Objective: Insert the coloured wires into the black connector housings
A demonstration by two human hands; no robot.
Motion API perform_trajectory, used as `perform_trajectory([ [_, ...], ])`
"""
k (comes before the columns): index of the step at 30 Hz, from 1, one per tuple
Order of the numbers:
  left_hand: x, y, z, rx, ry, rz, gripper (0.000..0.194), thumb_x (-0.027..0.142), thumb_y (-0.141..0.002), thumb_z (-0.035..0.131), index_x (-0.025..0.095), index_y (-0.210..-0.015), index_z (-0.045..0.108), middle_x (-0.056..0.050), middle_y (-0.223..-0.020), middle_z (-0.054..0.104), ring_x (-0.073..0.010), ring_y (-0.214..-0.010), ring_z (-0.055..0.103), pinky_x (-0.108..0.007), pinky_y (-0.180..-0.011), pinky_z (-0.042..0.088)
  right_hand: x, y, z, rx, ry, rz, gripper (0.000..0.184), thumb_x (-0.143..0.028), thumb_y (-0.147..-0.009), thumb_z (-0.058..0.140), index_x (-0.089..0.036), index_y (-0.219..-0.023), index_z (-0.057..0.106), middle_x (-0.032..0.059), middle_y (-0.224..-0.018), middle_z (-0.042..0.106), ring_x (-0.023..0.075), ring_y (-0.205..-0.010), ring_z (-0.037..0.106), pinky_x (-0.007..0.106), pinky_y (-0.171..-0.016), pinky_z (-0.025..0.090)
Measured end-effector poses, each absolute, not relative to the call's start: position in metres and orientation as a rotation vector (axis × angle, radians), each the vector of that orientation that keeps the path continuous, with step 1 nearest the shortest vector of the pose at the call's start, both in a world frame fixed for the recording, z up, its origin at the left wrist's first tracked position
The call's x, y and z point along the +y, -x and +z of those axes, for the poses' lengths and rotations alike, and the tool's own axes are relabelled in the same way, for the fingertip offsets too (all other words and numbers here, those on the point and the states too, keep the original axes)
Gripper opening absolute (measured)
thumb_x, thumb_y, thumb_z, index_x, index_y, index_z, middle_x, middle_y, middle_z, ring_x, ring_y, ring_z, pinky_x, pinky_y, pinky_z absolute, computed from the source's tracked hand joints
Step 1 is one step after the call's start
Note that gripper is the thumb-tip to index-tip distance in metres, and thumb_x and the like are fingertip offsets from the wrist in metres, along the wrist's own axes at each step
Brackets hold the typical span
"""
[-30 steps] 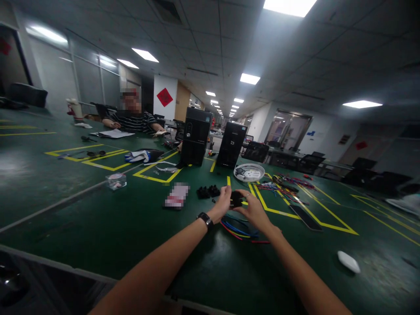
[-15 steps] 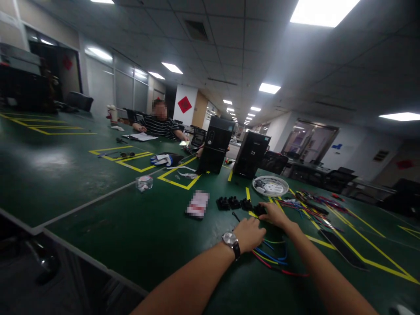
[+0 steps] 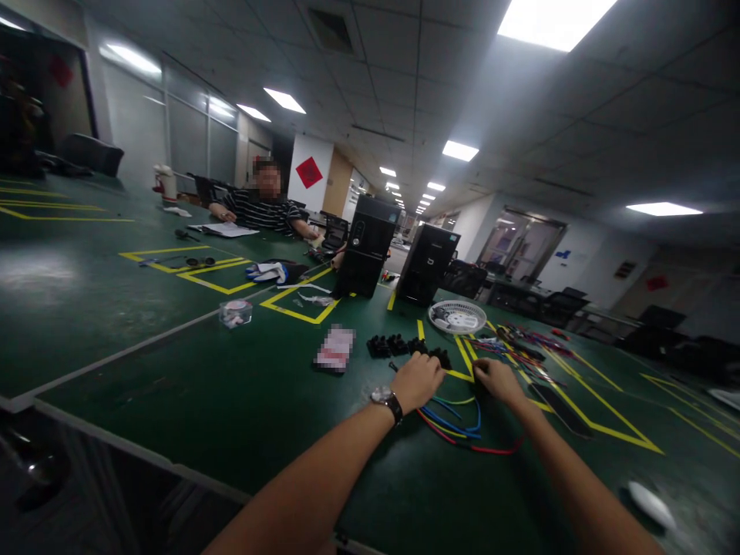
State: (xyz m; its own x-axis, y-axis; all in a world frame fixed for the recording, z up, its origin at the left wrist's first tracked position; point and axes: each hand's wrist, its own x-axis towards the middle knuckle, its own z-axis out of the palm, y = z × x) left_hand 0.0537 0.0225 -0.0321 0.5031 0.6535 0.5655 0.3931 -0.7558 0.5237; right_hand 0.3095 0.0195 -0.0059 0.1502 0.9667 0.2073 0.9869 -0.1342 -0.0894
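My left hand (image 3: 418, 381), a watch on its wrist, is closed, with curled fingers at the right end of a row of black components (image 3: 398, 344). Whatever its fingertips grip is hidden beneath the hand. A thin dark rod (image 3: 393, 367) lies just left of it. Farther right, my right hand (image 3: 498, 381) is closed in a pinch above the table, beside the yellow tape; I cannot make out what is between its fingertips. Blue, yellow and red wires (image 3: 456, 425) curve over the green table (image 3: 277, 401) between and below my hands.
Two black computer towers (image 3: 368, 245) stand ahead, with a white round basket (image 3: 458, 317) near them. Tangled wires (image 3: 523, 343) and a dark flat bar (image 3: 560, 411) lie to the right. A blurred pink-white packet (image 3: 335, 348) is left. A person (image 3: 269, 212) sits across the table.
My left hand has moved forward to the end of the black component row. My right hand has drawn away from that row to the right. The whole view has shifted slightly.
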Motion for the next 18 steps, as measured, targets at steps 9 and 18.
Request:
perform_trajectory([
  [9, 0.038, -0.053, -0.014, 0.416, -0.896, 0.824, 0.051, 0.061, -0.089, 0.031, 0.02, -0.11, 0.051, -0.006, -0.079, 0.064, -0.0176, -0.065, 0.064, -0.037, -0.066, 0.053, 0.009, -0.164, 0.022, -1.905, 1.436, -0.185, 0.033, -0.032, -0.091, 0.045, -0.015, -0.114, 0.061, 0.0113, -0.107, 0.066, 0.0209, -0.098, 0.061, 0.035, -0.09, 0.045],
  [18, 0.063, -0.024, -0.019, 0.566, -0.77, 1.076, 0.044, 0.057, -0.09, 0.034, 0.02, -0.111, 0.046, -0.005, -0.074, 0.063, -0.0168, -0.054, 0.064, -0.031, -0.054, 0.051, -0.016, -0.178, -0.02, -1.989, 1.438, -0.062, 0.021, -0.027, -0.089, 0.05, -0.016, -0.101, 0.064, 0.0093, -0.101, 0.061, 0.0203, -0.093, 0.058, 0.033, -0.084, 0.045],
])
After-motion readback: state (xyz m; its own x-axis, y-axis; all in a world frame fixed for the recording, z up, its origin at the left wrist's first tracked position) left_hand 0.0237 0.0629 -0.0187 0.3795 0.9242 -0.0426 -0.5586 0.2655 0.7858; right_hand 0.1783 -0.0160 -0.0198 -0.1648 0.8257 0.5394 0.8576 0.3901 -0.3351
